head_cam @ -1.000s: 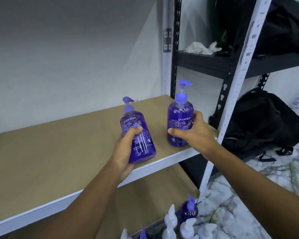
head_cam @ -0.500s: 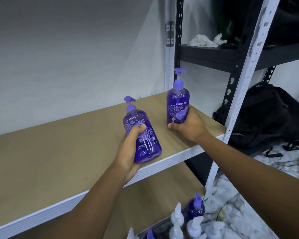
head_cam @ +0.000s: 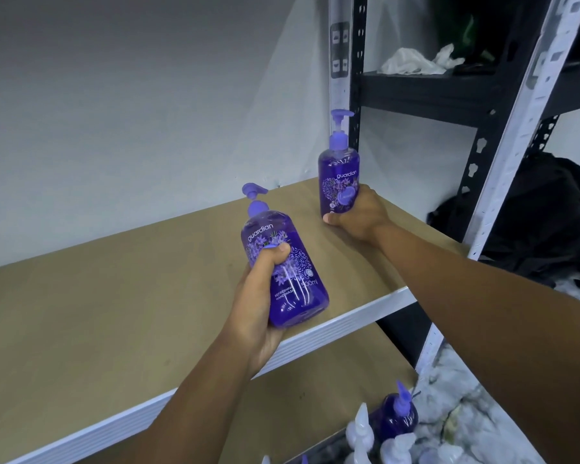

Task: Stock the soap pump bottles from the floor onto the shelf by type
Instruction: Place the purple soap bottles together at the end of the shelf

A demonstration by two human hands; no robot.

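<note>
Storage corner, pale wall (head_cam: 114,112) behind, white slotted upright (head_cam: 338,88) at 1 o'clock. Item one: shelf board (head_cam: 114,313), tan wood-look with a white front rail. Item two: upright bottle (head_cam: 340,169), purple liquid soap, purple pump, "guardian" label, at 1 o'clock near the board's back right corner, just beside the upright. The right hand (head_cam: 359,216) wraps it low, thumb under the label and fingers curled round the far side. Its base is hidden by the hand, so I cannot tell whether it sits on the board. Item three: tilted bottle (head_cam: 302,289), same type, marked 500ml, near centre over the front rail, pump leaning toward 11 o'clock. The left hand (head_cam: 258,309) closes round its lower body from beneath, thumb pressed across the label. Item four: floor stock at 5 o'clock, one more purple bottle (head_cam: 394,418) among several white-pump bottles (head_cam: 362,430) on the marbled floor (head_cam: 476,406). Sundries: black bag (head_cam: 549,222) at 3 o'clock, white cloth (head_cam: 409,60) on the dark shelf at 1 o'clock. Handling, by my reckoning: the bottles look full, so fairly heavy for their size. They are probably rigid plastic with a little give, and smooth, likely slick at the label. Best taken round the broad body, never by the pump neck, which could twist or discharge. Set the base flat, as tall narrow bottles tip easily.
</note>
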